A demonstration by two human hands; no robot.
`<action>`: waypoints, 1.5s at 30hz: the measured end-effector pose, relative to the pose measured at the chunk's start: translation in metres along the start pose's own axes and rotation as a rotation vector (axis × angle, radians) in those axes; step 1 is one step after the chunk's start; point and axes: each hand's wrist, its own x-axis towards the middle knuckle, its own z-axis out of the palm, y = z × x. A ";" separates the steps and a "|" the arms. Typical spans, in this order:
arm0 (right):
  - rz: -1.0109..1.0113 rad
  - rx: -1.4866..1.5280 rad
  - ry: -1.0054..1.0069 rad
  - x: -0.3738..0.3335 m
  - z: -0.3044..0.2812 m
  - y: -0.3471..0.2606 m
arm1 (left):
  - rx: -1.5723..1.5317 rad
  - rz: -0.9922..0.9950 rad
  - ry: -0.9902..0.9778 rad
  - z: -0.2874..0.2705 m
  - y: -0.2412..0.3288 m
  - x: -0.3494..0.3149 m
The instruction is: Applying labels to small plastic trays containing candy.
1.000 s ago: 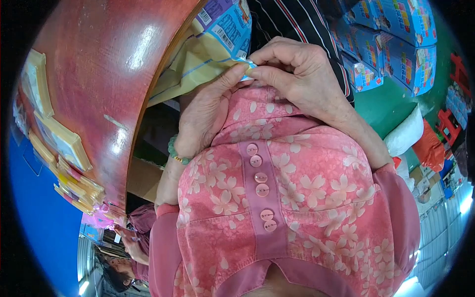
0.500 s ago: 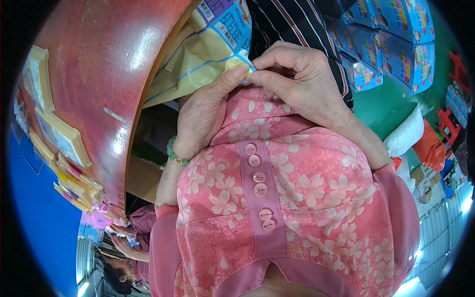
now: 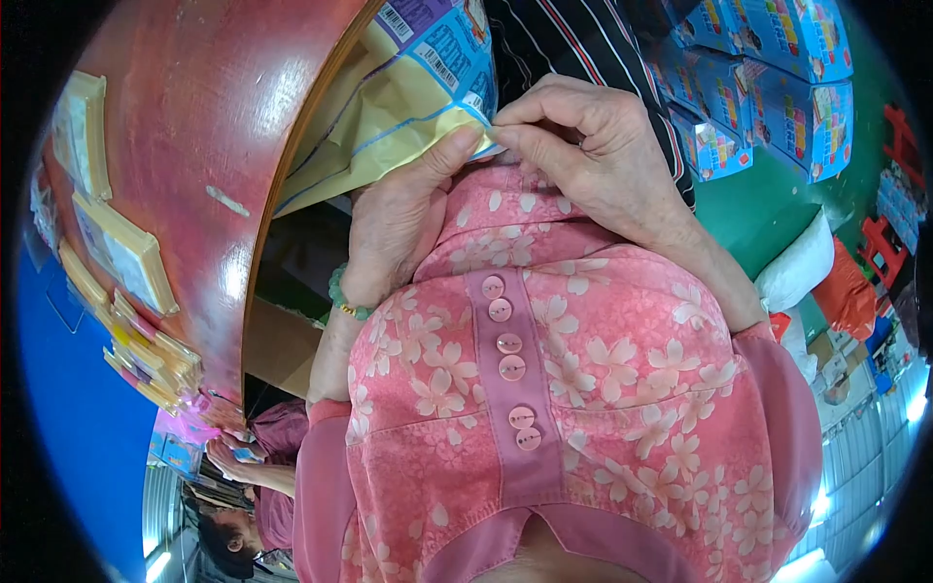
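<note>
A limp, pale yellow sheet [image 3: 389,126] with blue lines and printed blue and purple panels hangs over my lap, its left part against the table edge. I cannot tell whether it is a bag or a single sheet. My left hand [image 3: 403,219], with a green bead bracelet [image 3: 342,294] at its wrist, is closed on the sheet's lower edge, thumb on top. Right beside that thumb, my right hand [image 3: 603,160] pinches the same corner between thumb and forefinger, its other fingers curled. The fingertips of both hands nearly touch, and what lies between them is mostly hidden.
The reddish wooden table [image 3: 204,146] curves along my left, with framed flat pieces [image 3: 121,253] and several packets [image 3: 146,350] on it. Stacked blue boxes [image 3: 802,121] stand on the green floor at right, near a white sack [image 3: 797,262]. Another person [image 3: 238,534] works lower left.
Both hands keep their hold on the sheet's corner, with only a slight shift of the right fingers. The other person's hands have moved a little.
</note>
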 end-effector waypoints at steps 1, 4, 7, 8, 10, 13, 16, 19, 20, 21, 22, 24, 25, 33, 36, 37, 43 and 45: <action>-0.018 -0.013 -0.004 0.000 0.000 0.001 | 0.000 0.000 0.002 0.000 0.000 0.000; -0.026 -0.034 -0.022 0.000 -0.001 0.001 | -0.013 -0.029 -0.002 -0.001 0.000 -0.001; -0.059 -0.057 -0.026 0.000 -0.001 0.004 | 0.007 0.004 -0.021 -0.001 -0.001 0.000; -0.103 -0.071 -0.017 -0.001 -0.001 0.006 | 0.013 0.016 -0.020 0.000 0.000 0.000; -0.080 -0.068 -0.029 -0.001 -0.002 0.005 | 0.019 0.026 -0.017 0.000 -0.001 0.000; -0.048 -0.044 -0.044 0.001 -0.003 0.004 | 0.021 -0.002 -0.005 -0.001 0.000 0.001; 0.005 0.013 -0.063 0.002 -0.004 0.003 | 0.003 -0.054 -0.008 -0.004 0.001 0.002; 0.059 0.065 -0.074 0.002 -0.004 0.001 | 0.022 -0.031 -0.015 -0.006 0.000 0.002; 0.068 0.080 -0.070 0.002 -0.004 0.000 | 0.014 -0.027 -0.019 -0.005 0.000 0.003; 0.068 0.079 -0.070 0.002 -0.004 0.000 | 0.007 -0.022 -0.023 -0.005 0.000 0.003; 0.075 0.085 -0.075 0.002 -0.004 0.001 | 0.006 -0.021 -0.023 -0.006 0.000 0.003; 0.081 0.091 -0.079 0.002 -0.005 0.002 | 0.002 -0.021 -0.019 -0.007 -0.001 0.003; 0.042 0.072 -0.077 0.001 -0.004 0.005 | 0.002 -0.019 -0.020 -0.007 -0.001 0.003; -0.073 -0.107 -0.083 0.001 -0.004 0.002 | 0.036 0.042 0.023 -0.001 -0.001 -0.003; -0.030 -0.041 -0.084 0.000 -0.003 0.000 | 0.010 0.015 0.017 -0.002 -0.001 -0.004; -0.005 -0.024 -0.081 0.000 -0.003 -0.001 | 0.009 0.015 0.018 -0.002 -0.001 -0.004; -0.032 -0.006 -0.073 -0.001 -0.003 0.004 | -0.020 -0.006 0.002 -0.004 0.000 -0.003; -0.065 0.003 -0.076 -0.001 -0.003 0.007 | -0.027 0.016 -0.032 -0.003 0.001 -0.003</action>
